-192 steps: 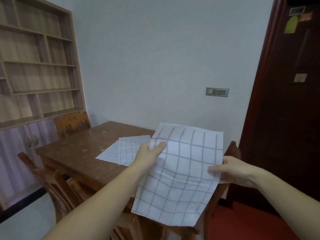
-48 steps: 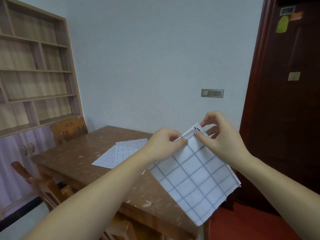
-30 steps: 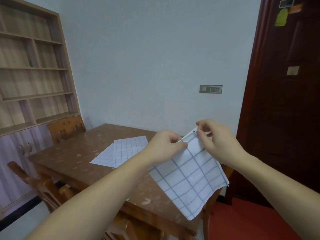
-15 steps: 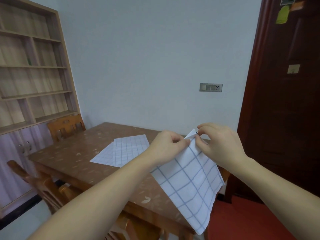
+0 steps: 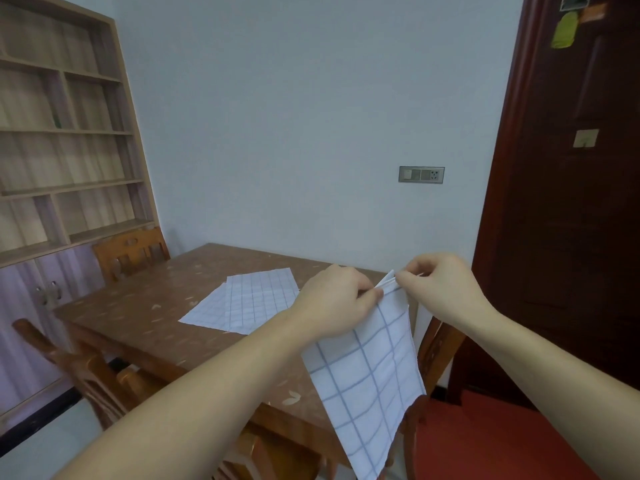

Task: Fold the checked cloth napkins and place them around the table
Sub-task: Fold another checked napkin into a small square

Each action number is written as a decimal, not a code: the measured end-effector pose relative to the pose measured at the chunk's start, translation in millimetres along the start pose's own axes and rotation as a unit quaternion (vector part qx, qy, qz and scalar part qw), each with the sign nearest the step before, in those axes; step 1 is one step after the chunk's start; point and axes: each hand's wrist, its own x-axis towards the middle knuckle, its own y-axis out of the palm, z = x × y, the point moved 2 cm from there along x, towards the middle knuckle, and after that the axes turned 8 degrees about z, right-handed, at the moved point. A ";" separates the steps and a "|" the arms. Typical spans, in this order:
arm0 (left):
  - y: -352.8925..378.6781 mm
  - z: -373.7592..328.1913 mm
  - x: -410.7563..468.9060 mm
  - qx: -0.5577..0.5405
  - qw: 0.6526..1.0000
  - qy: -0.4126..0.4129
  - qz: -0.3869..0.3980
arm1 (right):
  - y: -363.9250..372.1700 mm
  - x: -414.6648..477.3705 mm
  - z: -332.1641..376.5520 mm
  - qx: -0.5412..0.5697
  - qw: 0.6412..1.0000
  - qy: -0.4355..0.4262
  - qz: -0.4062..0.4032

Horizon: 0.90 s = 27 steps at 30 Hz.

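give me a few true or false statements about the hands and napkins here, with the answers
1. The left hand and the right hand both pinch the top of the held napkin. True.
2. Other checked napkins lie on the table. True.
3. The held napkin lies flat on the table. False: it hangs in the air from the two hands.
4. The napkins on the table are rolled into tubes. False: they lie spread flat, overlapping.
5. The door on the right is white. False: the door is dark red-brown.
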 end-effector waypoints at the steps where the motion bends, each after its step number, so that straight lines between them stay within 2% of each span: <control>1: -1.0 0.2 0.3 0.001 1.000 0.001 -0.002 | -0.5 -2.8 1.0 -0.021 1.000 -0.019 0.002; 5: -2.7 1.0 0.7 0.019 1.000 -0.001 -0.006 | 1.0 -13.9 5.7 -0.162 0.979 -0.117 -0.031; 10: 0.0 -1.5 -3.1 0.087 0.996 0.022 -0.001 | 5.9 -7.3 7.8 -0.271 0.955 -0.120 -0.033; 12: 0.4 -0.6 -5.1 0.113 0.993 0.032 0.001 | 6.2 -6.0 6.5 -0.177 0.979 -0.093 -0.029; 14: -0.5 0.6 -7.1 0.121 0.992 0.038 -0.006 | 5.6 -1.7 1.3 -0.012 1.000 -0.014 0.003; 16: -2.0 1.4 -7.7 0.119 0.992 0.042 -0.011 | 9.4 0.6 -2.5 0.146 0.986 0.054 0.056; 18: -3.1 1.7 -7.8 0.118 0.992 0.044 -0.012 | 11.5 1.5 -6.6 0.197 0.975 0.063 0.076; 21: -5.1 1.6 -8.2 0.130 0.991 0.042 -0.011 | 7.3 -4.5 -1.4 0.114 0.990 -0.016 0.079; 25: -5.6 0.8 -9.1 0.163 0.985 0.049 -0.002 | 1.5 -7.7 7.5 -0.011 0.989 -0.131 0.070; 27: -4.2 1.3 -10.3 0.185 0.981 0.058 0.001 | 0.5 -5.2 7.3 -0.080 0.983 -0.153 0.068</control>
